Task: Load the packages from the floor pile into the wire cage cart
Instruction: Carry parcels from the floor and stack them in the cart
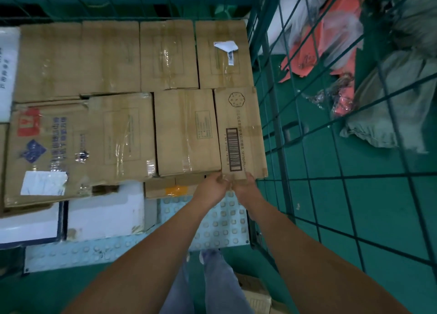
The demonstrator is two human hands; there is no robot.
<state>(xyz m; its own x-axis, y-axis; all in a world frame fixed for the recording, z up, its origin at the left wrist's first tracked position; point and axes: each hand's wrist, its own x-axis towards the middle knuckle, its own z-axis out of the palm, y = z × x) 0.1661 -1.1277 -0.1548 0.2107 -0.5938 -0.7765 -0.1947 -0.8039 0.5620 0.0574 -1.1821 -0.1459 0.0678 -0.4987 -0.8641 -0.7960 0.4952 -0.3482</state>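
Both hands work the near end of a narrow cardboard box, the one with the barcode, lying at the right end of the top layer inside the green wire cage cart. The left hand holds the box's near left corner and the right hand holds the near edge just beside it; fingers of both curl over that edge, so each grip is closed on the cardboard, though the fingertips are hidden underneath. The box sits tight between a neighbouring box on its left and the cart's right side mesh. Its near end overhangs the lower layer, where a smaller box with orange tape and white foam packages sit lower. Likely risks: pushed further, the box could catch on the mesh or on its neighbour's edge and jam askew; let go early, the overhanging end may tip down toward the studded cart floor. The near flap looks creased and soft, so a pinch on that edge alone could fold or tear it rather than move the load. Knuckles of the right hand are near the wire, a pinch point. More packages remain on the floor by the person's legs, so loading is judged unfinished.
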